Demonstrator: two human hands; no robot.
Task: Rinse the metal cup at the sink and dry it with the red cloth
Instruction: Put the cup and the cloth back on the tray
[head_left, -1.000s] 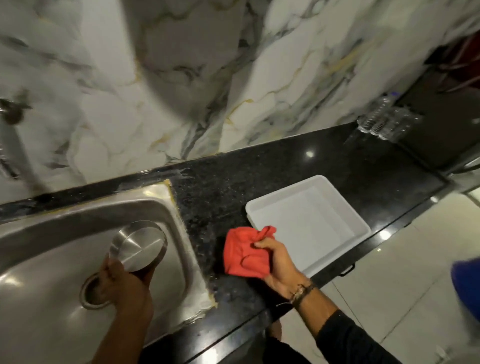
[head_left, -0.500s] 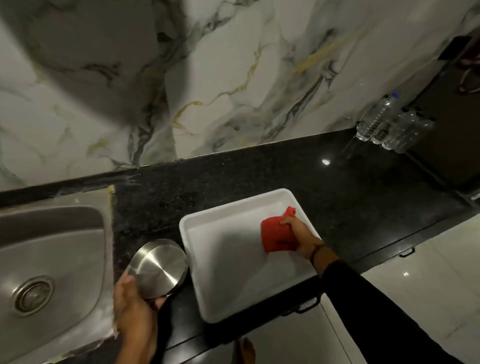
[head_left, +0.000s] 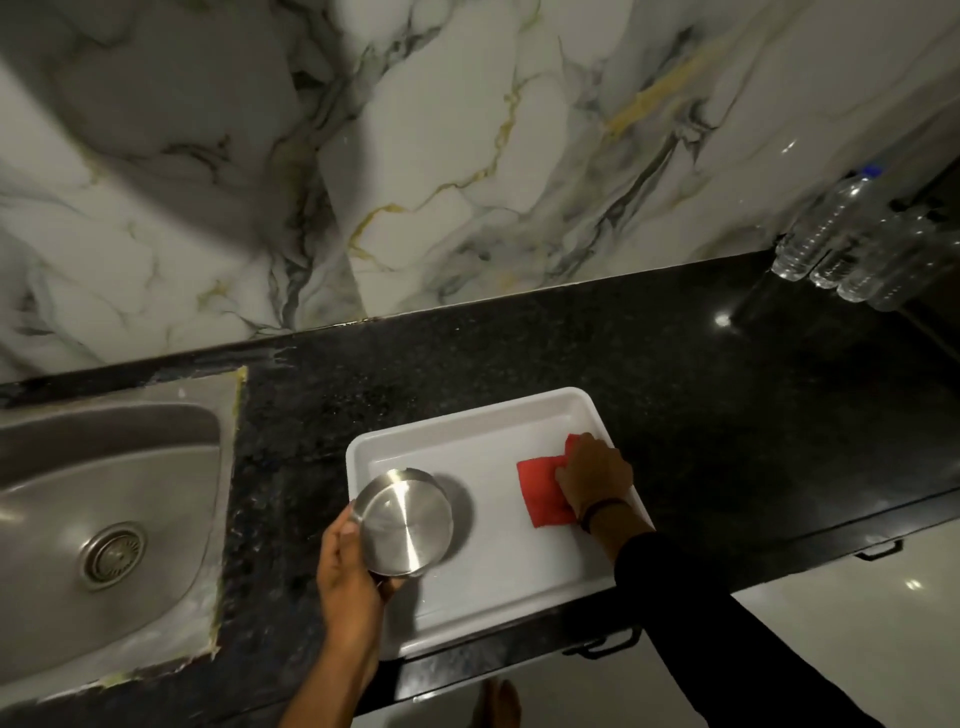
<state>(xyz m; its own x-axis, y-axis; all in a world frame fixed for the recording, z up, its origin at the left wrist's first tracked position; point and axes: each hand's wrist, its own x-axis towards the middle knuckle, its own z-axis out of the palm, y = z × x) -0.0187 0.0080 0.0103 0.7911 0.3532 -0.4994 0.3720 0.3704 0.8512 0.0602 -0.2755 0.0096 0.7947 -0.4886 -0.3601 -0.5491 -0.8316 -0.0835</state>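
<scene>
The metal cup (head_left: 406, 520) is upside down, its shiny flat base facing me, over the left part of the white tray (head_left: 498, 415). My left hand (head_left: 349, 574) grips it from the near-left side. Whether the cup touches the tray floor I cannot tell. The red cloth (head_left: 544, 492) lies flat on the right part of the tray, with my right hand (head_left: 593, 477) pressed on top of it, fingers spread over its right half. The steel sink (head_left: 104, 493) with its round drain (head_left: 112, 555) sits at the left.
The black granite counter (head_left: 519, 353) runs along a marble wall. Several clear plastic bottles (head_left: 852, 244) stand at the far right. The counter's front edge with drawer handles (head_left: 602, 644) drops to a pale tiled floor, where my bare foot (head_left: 494, 705) shows.
Both hands moved right from the sink side. The cup went from above the sink to over the tray; the cloth went from bunched beside the tray to flat on its floor.
</scene>
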